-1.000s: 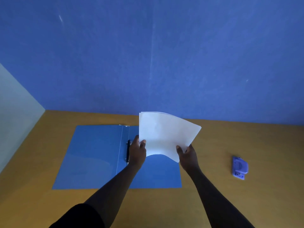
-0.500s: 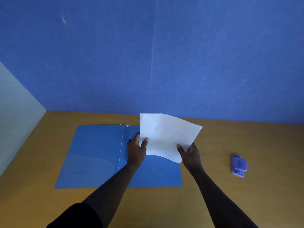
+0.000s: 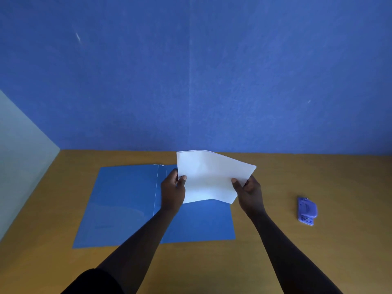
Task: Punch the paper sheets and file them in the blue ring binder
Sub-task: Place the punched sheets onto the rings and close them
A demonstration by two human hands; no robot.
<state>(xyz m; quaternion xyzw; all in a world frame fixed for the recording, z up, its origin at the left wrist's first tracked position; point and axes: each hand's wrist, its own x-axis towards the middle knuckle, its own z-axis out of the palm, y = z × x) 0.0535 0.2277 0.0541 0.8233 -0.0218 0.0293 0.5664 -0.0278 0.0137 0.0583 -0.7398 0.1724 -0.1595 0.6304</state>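
Holding the paper sheets [image 3: 209,177] above the open blue ring binder [image 3: 127,204], the left hand [image 3: 172,193] pinches their 9 o'clock edge and the right hand [image 3: 249,193] their 4 o'clock corner. The hole punch [image 3: 307,211] lies at the binder's 3 o'clock, well apart, on the table [image 3: 318,251].

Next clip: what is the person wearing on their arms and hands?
Nothing on the hands: the left hand and right hand are bare, with no gloves, rings or watch visible. Both forearms are uncovered. A dark sleeve shows at the left upper arm, at the frame's bottom edge.
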